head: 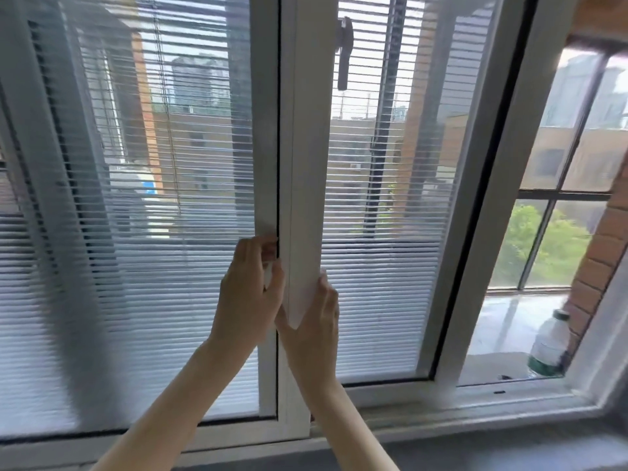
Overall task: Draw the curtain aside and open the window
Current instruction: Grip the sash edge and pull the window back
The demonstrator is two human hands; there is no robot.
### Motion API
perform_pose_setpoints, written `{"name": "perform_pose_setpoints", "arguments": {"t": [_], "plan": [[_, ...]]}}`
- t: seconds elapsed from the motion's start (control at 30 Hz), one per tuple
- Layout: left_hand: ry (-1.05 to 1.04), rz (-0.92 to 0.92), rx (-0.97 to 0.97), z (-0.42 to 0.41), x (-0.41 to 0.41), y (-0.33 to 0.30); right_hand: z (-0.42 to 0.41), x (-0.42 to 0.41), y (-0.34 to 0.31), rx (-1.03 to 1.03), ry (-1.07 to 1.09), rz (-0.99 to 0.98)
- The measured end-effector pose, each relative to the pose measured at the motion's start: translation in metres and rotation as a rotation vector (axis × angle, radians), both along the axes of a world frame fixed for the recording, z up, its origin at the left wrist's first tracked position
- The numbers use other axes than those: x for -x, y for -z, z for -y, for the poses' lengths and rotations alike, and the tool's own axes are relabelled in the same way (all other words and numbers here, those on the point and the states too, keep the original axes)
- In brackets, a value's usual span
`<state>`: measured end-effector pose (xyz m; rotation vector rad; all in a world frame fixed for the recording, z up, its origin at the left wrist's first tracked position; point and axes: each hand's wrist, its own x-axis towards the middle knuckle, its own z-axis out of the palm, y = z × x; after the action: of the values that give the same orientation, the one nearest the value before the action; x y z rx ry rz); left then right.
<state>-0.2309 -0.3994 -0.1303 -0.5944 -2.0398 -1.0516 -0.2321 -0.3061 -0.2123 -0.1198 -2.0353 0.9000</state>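
A white-framed window with slatted blinds inside the glass fills the view. My left hand (pixel 249 290) is curled against the dark gap beside the middle upright (pixel 306 164), its fingertips pinched at the edge. My right hand (pixel 314 329) clasps the same upright from below, thumb on the left side and fingers on the right edge. A dark window handle (pixel 344 52) points down, high on this upright. A sheer white curtain (pixel 40 266) hangs in folds over the left pane (pixel 190 164). The right pane (pixel 384 215) has no curtain over it.
To the right of the blinded sash is a gap with a view out to barred outer glass (pixel 560 185), a brick wall (pixel 608 246) and trees. A plastic bottle with a green label (pixel 548 345) stands on the ledge there. The grey sill (pixel 475 447) runs along the bottom.
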Motion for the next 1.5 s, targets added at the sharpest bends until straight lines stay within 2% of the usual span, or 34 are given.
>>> {"name": "perform_pose_setpoints", "arguments": {"t": [0.43,0.9,1.2,1.5], "plan": [[-0.065,0.013,-0.095,-0.006,0.010,-0.003,0.006,0.001,0.000,-0.011,0.063,0.060],[-0.153,-0.031,-0.060,-0.009,0.008,-0.010,0.002,0.002,-0.001,0.007,0.080,0.105],[-0.247,-0.143,0.224,-0.007,0.016,-0.036,0.001,0.003,0.000,0.007,0.090,0.094],[-0.359,-0.155,0.265,-0.020,0.021,-0.045,-0.003,0.004,0.001,0.014,0.082,0.071]]}}
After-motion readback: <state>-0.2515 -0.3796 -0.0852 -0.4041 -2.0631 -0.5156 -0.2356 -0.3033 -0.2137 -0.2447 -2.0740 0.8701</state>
